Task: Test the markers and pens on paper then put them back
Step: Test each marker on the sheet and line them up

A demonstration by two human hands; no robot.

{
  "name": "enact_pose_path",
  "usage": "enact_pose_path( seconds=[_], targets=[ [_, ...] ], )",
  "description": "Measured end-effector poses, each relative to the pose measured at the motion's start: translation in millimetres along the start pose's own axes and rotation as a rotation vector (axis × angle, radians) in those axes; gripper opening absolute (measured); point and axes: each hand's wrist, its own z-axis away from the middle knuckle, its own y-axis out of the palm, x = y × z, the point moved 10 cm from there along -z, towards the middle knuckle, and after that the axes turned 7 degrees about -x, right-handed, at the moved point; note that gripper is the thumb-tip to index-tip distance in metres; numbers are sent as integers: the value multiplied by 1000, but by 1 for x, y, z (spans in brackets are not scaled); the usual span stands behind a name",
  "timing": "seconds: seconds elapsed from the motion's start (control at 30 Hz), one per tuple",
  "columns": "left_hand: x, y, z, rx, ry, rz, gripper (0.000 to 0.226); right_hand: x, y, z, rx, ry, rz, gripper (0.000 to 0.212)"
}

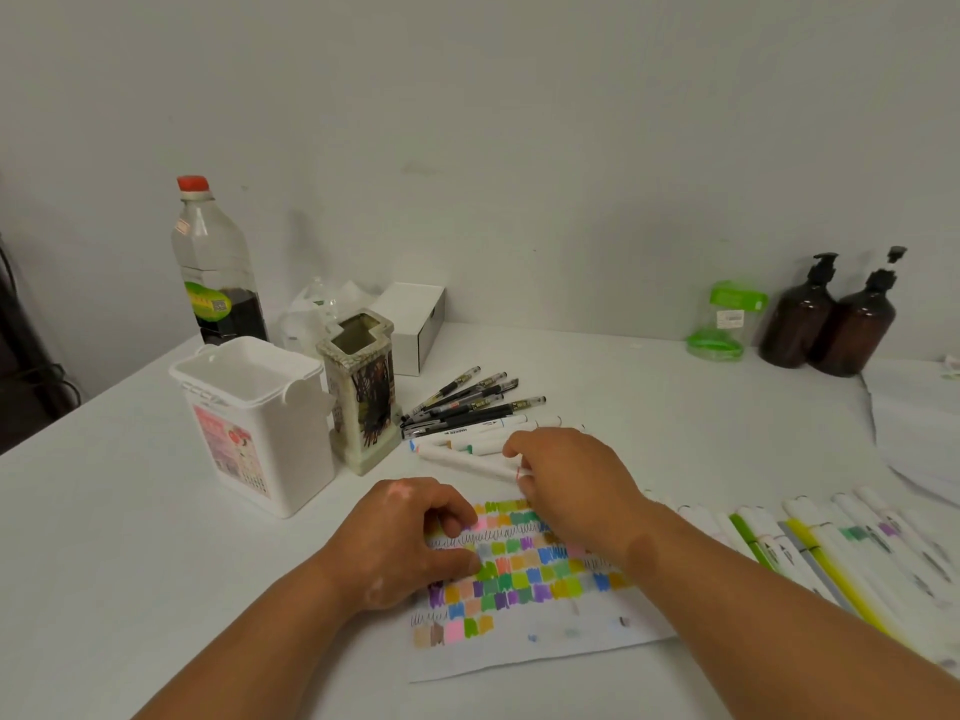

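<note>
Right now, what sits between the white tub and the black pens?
Head view: a tall ceramic pen holder stands between the white tub and the black pens. The pens' near ends lie by its base.

A paper sheet (524, 646) lies on the table (156, 563) nearest the viewer; the right hand (566, 480) holds a marker (467, 459) at its far edge. Back left stand a tub (254, 423) and holder (363, 402), pens (467, 400) right of the holder. More markers (810, 543) lie right, possibly overlapping the sheet.

Head cam, wide-angle, faces fwd/down, close above paper (519, 654) on table (623, 387).
</note>
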Motion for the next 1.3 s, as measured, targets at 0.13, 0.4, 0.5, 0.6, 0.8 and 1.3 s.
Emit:
enact_pose_path(
  seconds=[0.13, 0.4, 0.5, 0.6, 0.8, 1.3],
  targets=[
    [-2, 3, 2, 22, 4, -25, 32, -25, -26, 26, -101, 123, -266, 38],
    [-11, 7, 4, 31, 17, -54, 34, -43, -21, 89, -40, 543, -1290, 30],
    [-17, 1, 5, -25, 21, -14, 29, -51, -14, 96, -68, 622, -1477, 17],
    [-31, -10, 9, -105, 65, 49, 17, -48, -11, 98, -67, 620, -1528, 8],
    [-66, 3, 20, -7, 190, 246, 31, -25, -8, 94, -20, 449, -1437, 33],
    [-83, 6, 28, 40, 268, 231, 29, -23, -19, 96, -103, 375, -1307, 19]
  ],
)
